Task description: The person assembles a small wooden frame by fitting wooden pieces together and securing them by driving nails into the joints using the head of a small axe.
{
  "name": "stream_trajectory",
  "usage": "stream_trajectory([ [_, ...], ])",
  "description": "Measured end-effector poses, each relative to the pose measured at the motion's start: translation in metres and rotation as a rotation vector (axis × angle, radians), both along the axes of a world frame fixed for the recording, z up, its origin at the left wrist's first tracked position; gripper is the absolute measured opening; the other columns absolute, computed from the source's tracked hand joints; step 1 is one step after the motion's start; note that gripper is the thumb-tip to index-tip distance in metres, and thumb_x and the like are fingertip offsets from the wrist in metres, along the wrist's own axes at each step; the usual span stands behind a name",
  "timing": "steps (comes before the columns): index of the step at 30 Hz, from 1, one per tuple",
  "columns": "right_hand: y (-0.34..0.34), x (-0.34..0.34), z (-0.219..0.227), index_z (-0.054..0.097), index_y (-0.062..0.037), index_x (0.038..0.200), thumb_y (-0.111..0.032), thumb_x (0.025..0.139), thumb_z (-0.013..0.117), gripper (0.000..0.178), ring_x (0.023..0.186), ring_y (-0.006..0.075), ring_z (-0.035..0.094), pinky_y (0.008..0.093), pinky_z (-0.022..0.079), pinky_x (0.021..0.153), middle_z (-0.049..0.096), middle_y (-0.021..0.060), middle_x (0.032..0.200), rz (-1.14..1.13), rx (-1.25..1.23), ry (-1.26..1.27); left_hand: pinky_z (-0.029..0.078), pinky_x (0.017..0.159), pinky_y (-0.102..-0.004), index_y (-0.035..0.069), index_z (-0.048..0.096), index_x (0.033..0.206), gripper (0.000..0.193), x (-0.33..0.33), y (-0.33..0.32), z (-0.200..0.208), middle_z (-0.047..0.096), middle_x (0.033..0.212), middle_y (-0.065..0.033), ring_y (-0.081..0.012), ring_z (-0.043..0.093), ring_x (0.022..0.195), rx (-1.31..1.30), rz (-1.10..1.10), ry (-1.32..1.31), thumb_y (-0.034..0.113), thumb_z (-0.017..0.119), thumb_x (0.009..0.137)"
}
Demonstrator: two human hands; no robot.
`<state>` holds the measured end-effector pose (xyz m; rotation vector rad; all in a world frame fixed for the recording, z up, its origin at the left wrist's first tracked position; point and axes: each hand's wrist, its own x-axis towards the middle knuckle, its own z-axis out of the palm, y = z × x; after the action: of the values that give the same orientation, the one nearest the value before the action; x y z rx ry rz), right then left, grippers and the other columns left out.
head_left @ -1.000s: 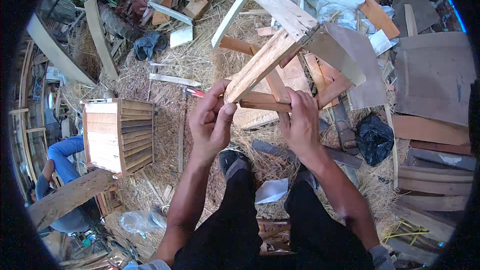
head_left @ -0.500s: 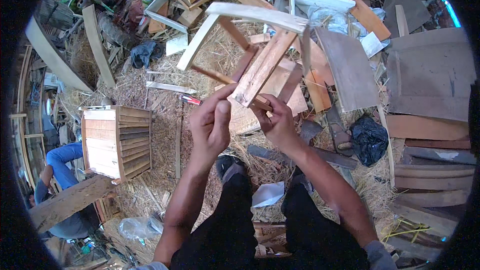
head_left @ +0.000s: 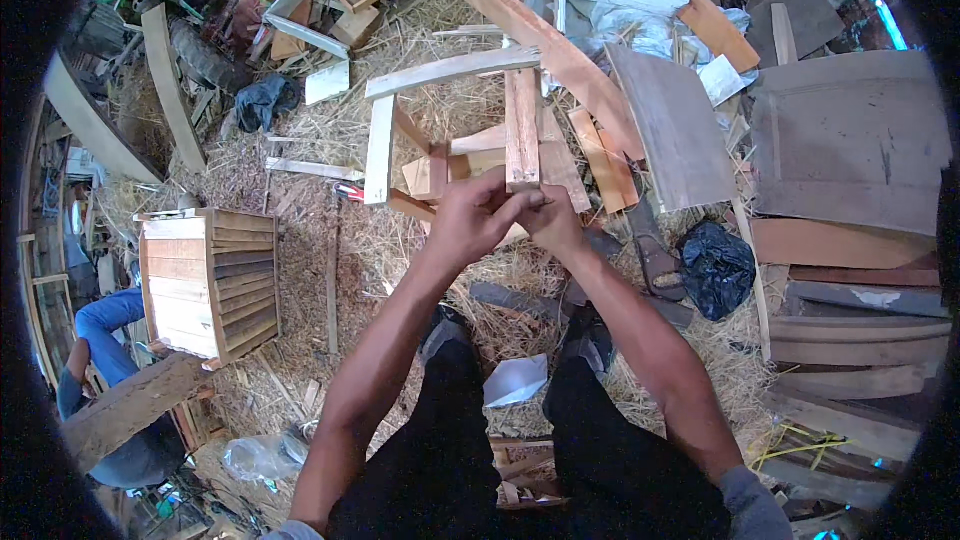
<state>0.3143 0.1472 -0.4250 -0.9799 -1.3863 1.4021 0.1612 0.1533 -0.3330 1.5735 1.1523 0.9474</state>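
Two bare hands come together at the near end of a wooden frame (head_left: 522,125), which spreads ahead and to the left of them. The left hand (head_left: 465,227) is closed on that end, its thumb across the tip; the right hand (head_left: 556,227) sits just beside it, fingers hidden, so whether they grip I cannot tell. A red tool (head_left: 349,192) lies left of the left hand. The step looks like holding up the frame; any turning calls for a steady grip.
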Motion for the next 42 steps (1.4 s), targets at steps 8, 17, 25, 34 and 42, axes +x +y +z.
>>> stream_trajectory([
  [8, 0.006, 0.019, 0.016, 0.061, -0.0027, 0.118, -0.017, 0.079, 0.081, 0.046, 0.106, 0.017, 0.061, 0.0344, 0.048, 0.094, 0.066, 0.0091, 0.112, 0.229, -0.218, -0.324, 0.051, 0.068, -0.0292, -0.001, 0.069, 0.105, 0.022, -0.001, 0.009, -0.04, 0.07, 0.081, -0.0084, -0.0084, 0.061, 0.074, -0.087, -0.04, 0.058, 0.016, 0.069, 0.092],
  [17, 0.06, 0.055, 0.143, 0.068, 0.0002, 0.105, -0.039, 0.096, 0.061, 0.041, 0.071, 0.0078, 0.057, 0.0243, 0.047, 0.066, 0.061, 0.0004, 0.083, 0.093, -0.458, -0.153, 0.05, 0.076, -0.0268, 0.0, 0.07, 0.112, 0.024, -0.003, 0.014, -0.029, 0.071, 0.091, -0.0026, -0.0061, 0.058, 0.085, -0.128, -0.09, -0.016, 0.014, 0.068, 0.093],
  [25, 0.068, 0.044, 0.132, 0.068, -0.0038, 0.092, -0.029, 0.093, 0.069, 0.025, 0.066, 0.0063, 0.057, 0.0201, 0.045, 0.06, 0.062, -0.0016, 0.078, 0.102, -0.503, -0.157, 0.05, 0.076, -0.0273, 0.001, 0.071, 0.11, 0.021, 0.004, 0.01, -0.018, 0.07, 0.093, -0.0015, -0.0068, 0.058, 0.085, -0.167, -0.079, -0.074, 0.012, 0.069, 0.092],
  [34, 0.077, 0.042, 0.12, 0.068, -0.0037, 0.09, -0.024, 0.092, 0.069, 0.021, 0.065, 0.0075, 0.059, 0.0227, 0.047, 0.061, 0.065, -0.0002, 0.076, 0.287, -0.471, -0.128, 0.052, 0.085, -0.0298, 0.001, 0.071, 0.109, 0.019, -0.002, 0.015, -0.036, 0.072, 0.1, -0.0047, -0.0099, 0.062, 0.093, -0.125, -0.141, -0.039, 0.01, 0.068, 0.092],
  [42, 0.076, 0.041, 0.125, 0.068, -0.0051, 0.082, -0.022, 0.091, 0.069, 0.019, 0.065, 0.0099, 0.06, 0.0262, 0.05, 0.064, 0.065, 0.0011, 0.073, 0.285, -0.477, -0.117, 0.052, 0.087, -0.032, 0.001, 0.07, 0.11, 0.022, -0.012, 0.018, -0.033, 0.072, 0.102, -0.0084, -0.0124, 0.064, 0.096, -0.018, -0.171, 0.109, 0.011, 0.069, 0.091],
])
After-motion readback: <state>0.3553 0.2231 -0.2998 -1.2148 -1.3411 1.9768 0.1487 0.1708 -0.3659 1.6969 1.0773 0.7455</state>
